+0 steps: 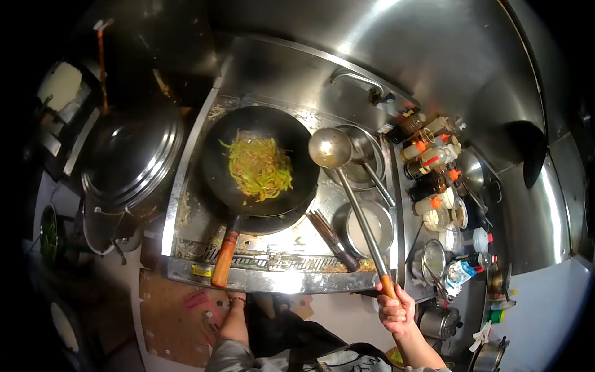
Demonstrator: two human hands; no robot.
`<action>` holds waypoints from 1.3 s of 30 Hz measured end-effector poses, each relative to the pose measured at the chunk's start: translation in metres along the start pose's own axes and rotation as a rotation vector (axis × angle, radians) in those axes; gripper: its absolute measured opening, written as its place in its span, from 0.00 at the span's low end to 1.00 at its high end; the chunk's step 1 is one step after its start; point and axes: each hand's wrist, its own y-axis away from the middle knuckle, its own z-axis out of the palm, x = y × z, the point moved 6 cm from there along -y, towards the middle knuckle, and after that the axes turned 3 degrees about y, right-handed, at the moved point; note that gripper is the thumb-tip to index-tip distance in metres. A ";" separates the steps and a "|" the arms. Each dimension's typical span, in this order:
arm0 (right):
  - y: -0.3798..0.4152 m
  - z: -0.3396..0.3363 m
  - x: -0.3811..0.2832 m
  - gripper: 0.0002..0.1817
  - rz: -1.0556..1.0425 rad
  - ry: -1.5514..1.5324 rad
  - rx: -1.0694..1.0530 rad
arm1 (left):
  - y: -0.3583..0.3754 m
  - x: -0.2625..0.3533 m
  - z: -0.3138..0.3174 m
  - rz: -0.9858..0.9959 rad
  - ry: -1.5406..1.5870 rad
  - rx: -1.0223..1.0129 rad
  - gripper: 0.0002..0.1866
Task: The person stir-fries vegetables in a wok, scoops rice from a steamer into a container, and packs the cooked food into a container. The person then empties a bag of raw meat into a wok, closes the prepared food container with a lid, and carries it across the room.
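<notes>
One wok beyond both hands

The wall behind the cooking place is of shiny steel, and the light makes white spots on it. A curved tap is before this wall. At the right, many bottles stand close together. Below, brown cardboard covers part of the pale floor.

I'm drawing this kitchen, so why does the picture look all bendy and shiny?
In the head view, the stove curves from lens distortion, the corners go black, white glare sits on its front edge and the steel wall, and the left side is dim.
</notes>
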 end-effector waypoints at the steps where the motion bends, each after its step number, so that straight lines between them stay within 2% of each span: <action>1: -0.012 -0.001 0.002 0.20 -0.005 0.097 0.027 | 0.002 -0.001 0.002 0.015 0.009 0.009 0.32; 4: -0.075 0.022 0.009 0.16 -0.048 0.871 0.325 | 0.018 0.001 -0.002 0.074 0.032 0.047 0.32; 5: -0.098 0.027 0.013 0.11 -0.138 1.123 0.403 | 0.031 0.001 -0.010 0.058 0.061 0.054 0.32; 6: -0.124 0.018 0.015 0.08 -0.182 1.324 0.403 | 0.059 0.012 -0.038 -0.093 0.176 0.003 0.31; 7: -0.143 0.018 0.020 0.08 -0.179 1.435 0.348 | 0.090 0.028 -0.066 -0.069 0.219 0.103 0.32; 9: -0.146 0.030 0.033 0.09 -0.063 1.596 0.311 | 0.108 -0.001 -0.071 0.061 0.385 0.140 0.31; 10: -0.133 0.035 0.029 0.10 -0.081 1.726 0.235 | 0.121 -0.004 -0.088 0.058 0.382 0.155 0.31; 11: -0.115 0.040 0.019 0.14 -0.200 1.910 0.250 | 0.140 -0.014 -0.100 0.019 0.482 0.072 0.29; 12: -0.096 0.028 0.007 0.16 -0.337 2.196 0.124 | 0.157 -0.016 -0.115 -0.017 0.581 -0.013 0.27; 13: -0.084 0.010 -0.003 0.18 -0.494 2.470 -0.014 | 0.163 -0.020 -0.130 -0.014 0.574 -0.001 0.27; 15: -0.072 -0.019 -0.021 0.18 -0.540 2.525 0.043 | 0.177 -0.015 -0.136 -0.151 1.527 -0.316 0.21; 17: -0.078 -0.041 -0.036 0.17 -0.587 2.538 0.149 | 0.215 0.106 -0.216 -0.013 1.526 -0.384 0.21; 18: -0.092 -0.055 -0.045 0.17 -0.454 2.254 0.287 | 0.209 0.141 -0.230 0.068 1.558 -0.488 0.22; 19: -0.106 -0.043 -0.037 0.17 -0.403 2.105 0.329 | 0.204 0.173 -0.243 0.161 1.588 -0.592 0.23; 20: -0.119 -0.030 -0.028 0.17 -0.363 1.954 0.374 | 0.195 0.199 -0.247 0.165 1.558 -0.649 0.20; 21: -0.124 0.001 0.002 0.17 -0.383 1.937 0.358 | 0.186 0.217 -0.249 0.162 1.524 -0.708 0.18; 22: -0.121 0.023 0.022 0.18 -0.424 2.047 0.398 | 0.169 0.224 -0.245 0.144 1.517 -0.796 0.16; 23: -0.126 0.019 0.032 0.19 -0.426 2.172 0.330 | 0.156 0.229 -0.241 0.121 1.511 -0.886 0.14; 24: -0.117 0.020 0.038 0.19 -0.372 2.268 0.262 | 0.157 0.233 -0.247 0.079 1.398 -0.771 0.11; 25: -0.107 0.027 0.042 0.19 -0.327 2.362 0.188 | 0.164 0.240 -0.248 0.093 1.393 -0.774 0.11; 27: -0.057 0.039 0.028 0.17 -0.272 2.216 0.254 | 0.187 0.242 -0.243 0.186 1.372 -0.696 0.09; 28: -0.032 0.048 0.017 0.16 -0.238 2.160 0.254 | 0.209 0.248 -0.244 0.179 1.408 -0.767 0.08; 29: -0.007 0.061 0.004 0.15 -0.202 2.108 0.257 | 0.229 0.247 -0.244 0.178 1.443 -0.756 0.08; 32: 0.022 0.113 -0.035 0.14 -0.069 2.521 0.318 | 0.258 0.229 -0.255 0.163 1.406 -0.690 0.05; 33: 0.020 0.117 -0.047 0.14 -0.051 2.605 0.308 | 0.259 0.234 -0.260 0.169 1.406 -0.783 0.05; 34: 0.004 0.120 -0.051 0.14 -0.092 2.626 0.318 | 0.264 0.237 -0.262 0.159 1.410 -0.880 0.05; 35: -0.018 0.119 -0.056 0.15 -0.141 2.647 0.331 | 0.245 0.244 -0.262 0.139 1.339 -0.728 0.05; 37: -0.059 0.124 -0.046 0.15 -0.192 2.728 0.340 | 0.224 0.258 -0.254 0.046 1.467 -0.686 0.06; 39: -0.076 0.119 -0.042 0.15 -0.647 2.572 0.110 | 0.223 0.241 -0.234 0.093 1.437 -0.706 0.05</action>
